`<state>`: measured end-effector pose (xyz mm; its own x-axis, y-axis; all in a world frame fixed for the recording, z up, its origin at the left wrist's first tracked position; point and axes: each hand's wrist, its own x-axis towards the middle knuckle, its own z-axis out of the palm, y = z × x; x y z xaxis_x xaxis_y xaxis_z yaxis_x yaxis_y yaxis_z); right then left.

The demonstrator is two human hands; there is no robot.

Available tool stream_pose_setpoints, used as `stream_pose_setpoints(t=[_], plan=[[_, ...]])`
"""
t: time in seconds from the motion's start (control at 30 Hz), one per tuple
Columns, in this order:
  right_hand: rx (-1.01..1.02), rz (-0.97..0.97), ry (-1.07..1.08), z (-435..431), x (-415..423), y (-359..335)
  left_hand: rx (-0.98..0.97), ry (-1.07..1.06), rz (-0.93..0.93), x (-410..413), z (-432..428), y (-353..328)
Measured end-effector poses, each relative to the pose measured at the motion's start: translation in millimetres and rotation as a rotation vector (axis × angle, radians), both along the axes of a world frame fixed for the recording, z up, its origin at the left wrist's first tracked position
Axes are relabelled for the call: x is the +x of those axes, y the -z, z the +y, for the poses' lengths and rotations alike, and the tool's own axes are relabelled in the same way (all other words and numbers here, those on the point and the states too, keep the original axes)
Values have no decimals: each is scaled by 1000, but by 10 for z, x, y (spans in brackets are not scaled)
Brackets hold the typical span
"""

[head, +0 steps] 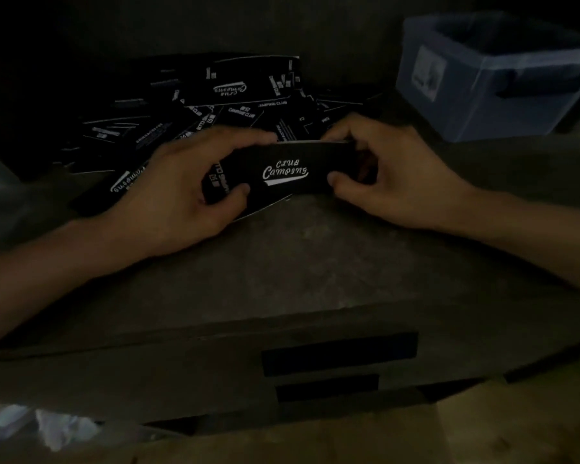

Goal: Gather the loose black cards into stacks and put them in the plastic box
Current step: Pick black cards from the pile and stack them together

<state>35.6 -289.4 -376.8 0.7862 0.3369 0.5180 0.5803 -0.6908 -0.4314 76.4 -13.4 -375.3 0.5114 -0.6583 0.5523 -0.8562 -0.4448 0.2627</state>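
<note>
Dim brown work surface [298, 262] at the near edge. Mid-surface, left hand [168, 195] and right hand [392, 182] clamp a small card stack [282, 174] by its short ends, fingers curled round it. Loose black cards [215, 105] are heaped behind it, far left. Plastic box [493, 95] at the far right corner. Cards are likely light, thin and slick: squeeze the ends so none slide.

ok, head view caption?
Left hand and right hand grip a stack of black cards; blue plastic box at far right.

Matt black cards [283, 172], translucent plastic box [503, 92]
</note>
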Motion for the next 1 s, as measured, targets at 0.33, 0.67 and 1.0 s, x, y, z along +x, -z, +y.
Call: stream_pose_setpoints(t=[0.33,0.67,1.0], plan=[[-41,-46,-26,12,-53,-11,-96,-58,-69,1,-25,32],[242,110,-5,259,537,-533,-323,-227,16,276,170,-279],[-303,158,204,463,1285,-363,-106,-95,25,337,216,-156]])
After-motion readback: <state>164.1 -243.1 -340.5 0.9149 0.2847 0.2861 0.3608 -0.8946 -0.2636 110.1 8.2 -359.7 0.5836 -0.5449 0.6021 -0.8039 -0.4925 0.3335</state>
